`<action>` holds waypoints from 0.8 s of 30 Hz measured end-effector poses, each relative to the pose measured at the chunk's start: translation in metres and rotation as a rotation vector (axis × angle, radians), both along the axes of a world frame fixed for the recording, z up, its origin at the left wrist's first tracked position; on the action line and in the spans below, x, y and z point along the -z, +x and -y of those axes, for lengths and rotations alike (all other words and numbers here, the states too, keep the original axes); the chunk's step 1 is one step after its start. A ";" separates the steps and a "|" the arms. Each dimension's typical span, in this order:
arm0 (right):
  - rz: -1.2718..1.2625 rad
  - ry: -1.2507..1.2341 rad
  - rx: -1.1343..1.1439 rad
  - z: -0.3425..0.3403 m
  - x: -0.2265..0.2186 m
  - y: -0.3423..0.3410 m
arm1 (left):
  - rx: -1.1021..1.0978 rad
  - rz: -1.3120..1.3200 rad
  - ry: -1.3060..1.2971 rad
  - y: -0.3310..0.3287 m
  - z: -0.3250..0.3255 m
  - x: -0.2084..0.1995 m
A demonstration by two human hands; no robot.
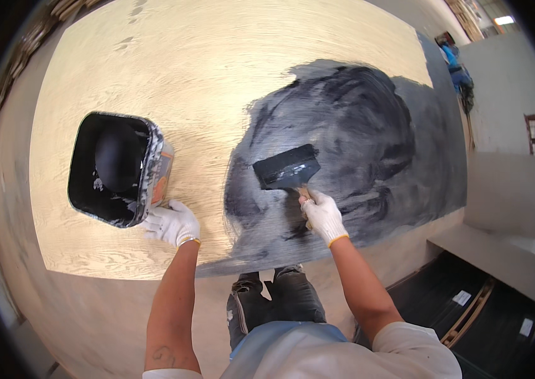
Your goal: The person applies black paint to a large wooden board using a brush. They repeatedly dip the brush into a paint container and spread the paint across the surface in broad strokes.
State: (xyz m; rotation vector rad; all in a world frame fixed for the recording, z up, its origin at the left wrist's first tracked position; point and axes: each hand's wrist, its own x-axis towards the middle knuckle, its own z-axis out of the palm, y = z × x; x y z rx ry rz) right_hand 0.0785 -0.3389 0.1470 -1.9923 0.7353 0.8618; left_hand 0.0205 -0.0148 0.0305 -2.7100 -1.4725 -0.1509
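Note:
My right hand [325,216], in a white knit glove with a yellow cuff, is closed round the wooden handle of a wide flat paintbrush [302,178]. Its dark bristles lie on the black-smeared part of a pale wood-grained board [122,69]. To the left, a squarish plastic bucket [158,169] stands on the bare part, its inside coated black, with dark liquid in it. At the bucket's near right corner is my gloved left hand [172,225], thumb against one side and fingers along the other. Its fingertips are partly hidden.
Black paint [343,120] covers the board's middle and right, streaky and uneven. Dark sheets with a wooden strip [469,309] lie low at the right. Blue items [460,72] are beyond the board's far right edge. Stacked sheets [33,44] line the far left.

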 end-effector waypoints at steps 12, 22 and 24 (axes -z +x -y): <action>0.114 -0.431 -0.502 0.074 -0.005 0.083 | 0.081 -0.031 0.202 -0.001 -0.005 0.008; 0.040 -0.481 -0.814 0.052 -0.041 0.077 | 0.090 -0.029 0.217 -0.002 -0.004 0.007; 0.023 -0.501 -0.758 0.061 -0.041 0.089 | 0.094 -0.003 0.281 -0.006 -0.004 0.008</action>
